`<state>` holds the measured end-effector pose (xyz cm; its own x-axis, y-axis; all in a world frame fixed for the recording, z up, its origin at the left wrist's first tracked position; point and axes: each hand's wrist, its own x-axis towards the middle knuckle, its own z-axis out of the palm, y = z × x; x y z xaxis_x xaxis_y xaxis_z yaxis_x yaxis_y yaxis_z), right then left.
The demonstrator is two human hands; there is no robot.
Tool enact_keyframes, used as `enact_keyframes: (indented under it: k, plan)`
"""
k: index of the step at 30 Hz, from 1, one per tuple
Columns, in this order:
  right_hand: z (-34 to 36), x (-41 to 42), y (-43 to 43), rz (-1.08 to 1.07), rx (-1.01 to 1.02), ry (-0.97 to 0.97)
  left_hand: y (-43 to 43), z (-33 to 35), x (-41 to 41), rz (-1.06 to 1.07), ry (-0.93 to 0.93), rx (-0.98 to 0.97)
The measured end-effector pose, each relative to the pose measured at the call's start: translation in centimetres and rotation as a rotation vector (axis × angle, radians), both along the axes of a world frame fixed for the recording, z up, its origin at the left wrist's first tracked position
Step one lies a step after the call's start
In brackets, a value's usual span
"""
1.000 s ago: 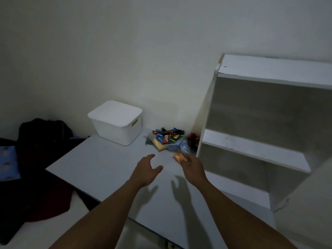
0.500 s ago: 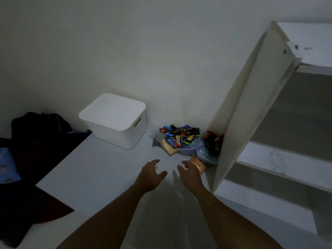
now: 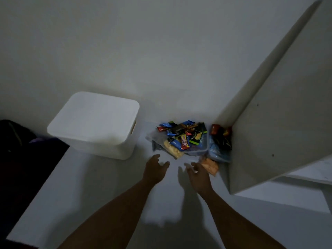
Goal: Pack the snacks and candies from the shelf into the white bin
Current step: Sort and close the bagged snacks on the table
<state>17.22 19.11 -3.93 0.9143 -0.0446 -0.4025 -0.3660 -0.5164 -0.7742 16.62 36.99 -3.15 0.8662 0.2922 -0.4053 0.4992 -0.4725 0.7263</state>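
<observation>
Change since the earlier frame: both hands have come forward toward the corner, and the view has closed in on it.

- Left hand (image 3: 155, 169): above the table (image 3: 71, 194), fingers loosely spread, holding nothing.
- Right hand (image 3: 197, 174): fingers loosely spread, tips just beside the orange packet (image 3: 209, 166). Whether they touch it cannot be told.
- Orange packet: flat on the table, just right of the right fingertips, long axis slanting away toward the shelf side. The right hand is the nearer.
- Snack pile (image 3: 181, 139): mixed wrappers in a clear tray, straight ahead of both hands, between bin and shelf.
- Second tub (image 3: 220, 150): bluish, holding dark packets, against the shelf panel (image 3: 269, 123).
- White bin (image 3: 93, 123): left of the pile, nearer the left hand, lid on.
- Obstacle, as judged: the lid must come off before anything goes in, and the shelf panel crowds reach from the right.
- Dark bag (image 3: 14, 141): far left, off the table.
</observation>
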Motion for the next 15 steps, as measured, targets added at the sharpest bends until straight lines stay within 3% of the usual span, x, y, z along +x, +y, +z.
enact_keyframes:
  k: [8, 15]
  plan:
    - [0.0, 2.9, 6.5, -0.111, 0.006, -0.003, 5.1, -0.5, 8.2, 0.4, 0.033, -0.386]
    - [-0.7, 3.2, 8.5, -0.156, -0.018, -0.021, 7.2, -2.2, 11.2, 0.537, 0.113, -0.694]
